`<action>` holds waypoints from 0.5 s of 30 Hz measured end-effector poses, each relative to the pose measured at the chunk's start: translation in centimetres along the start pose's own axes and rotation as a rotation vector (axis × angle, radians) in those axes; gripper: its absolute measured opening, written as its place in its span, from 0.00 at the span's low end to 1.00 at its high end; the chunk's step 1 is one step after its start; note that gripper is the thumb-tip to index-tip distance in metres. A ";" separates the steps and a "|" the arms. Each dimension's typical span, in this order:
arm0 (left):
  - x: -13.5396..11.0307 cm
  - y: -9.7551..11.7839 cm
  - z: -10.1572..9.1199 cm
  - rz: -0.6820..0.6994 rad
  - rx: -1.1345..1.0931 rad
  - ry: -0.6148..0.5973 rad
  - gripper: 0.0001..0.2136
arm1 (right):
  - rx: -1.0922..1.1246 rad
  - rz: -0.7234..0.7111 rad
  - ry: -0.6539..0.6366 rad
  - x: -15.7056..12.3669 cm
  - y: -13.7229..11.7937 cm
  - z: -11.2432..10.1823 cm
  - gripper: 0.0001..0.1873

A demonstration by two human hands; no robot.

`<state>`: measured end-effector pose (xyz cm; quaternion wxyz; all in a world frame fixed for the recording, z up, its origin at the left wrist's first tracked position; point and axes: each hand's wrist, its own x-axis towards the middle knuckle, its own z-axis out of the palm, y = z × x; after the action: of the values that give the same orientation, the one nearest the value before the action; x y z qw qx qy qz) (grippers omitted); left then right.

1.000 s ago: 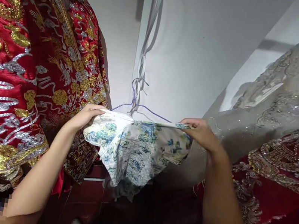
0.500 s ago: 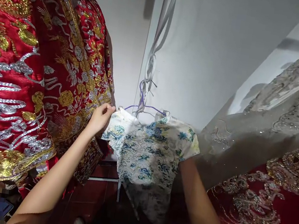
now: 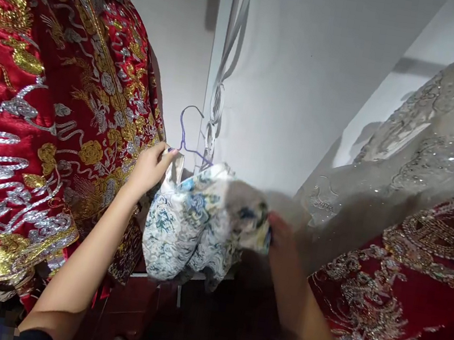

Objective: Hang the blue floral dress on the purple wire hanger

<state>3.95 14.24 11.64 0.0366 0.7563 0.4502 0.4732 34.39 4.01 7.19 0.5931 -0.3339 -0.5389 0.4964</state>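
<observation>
A small white dress with blue and yellow flowers hangs bunched on a purple wire hanger in the middle. My left hand pinches the dress's left shoulder together with the hanger's end. My right hand is blurred and mostly behind the cloth, gripping the dress's right edge. The hanger hook stands free, just left of the white cords that run down the wall corner.
A red robe with gold and silver embroidery hangs close on the left. A grey sequinned gown and another red embroidered garment crowd the right. White walls lie behind. Dark red floor tiles show below.
The dress was spread wide between both hands, then hung flat from the cords. Now it is bunched together, the hanger has come off the cords, and my right hand has returned to its edge.
</observation>
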 end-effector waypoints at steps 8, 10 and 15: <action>-7.3 0.6 3.9 0.264 -0.131 -0.196 0.09 | -0.012 0.144 -0.597 -4.3 3.2 0.7 0.23; -7.8 1.7 4.5 0.246 -0.189 -0.176 0.10 | 0.002 0.137 -0.658 -5.3 3.6 1.1 0.27; -6.9 5.7 4.1 0.194 -0.517 -0.275 0.10 | -0.236 -0.039 -0.299 -5.1 4.1 -0.5 0.22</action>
<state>9.69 7.46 7.35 0.2431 0.8184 0.2315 0.4664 34.32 0.41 1.72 0.4725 -0.3131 -0.6821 0.4621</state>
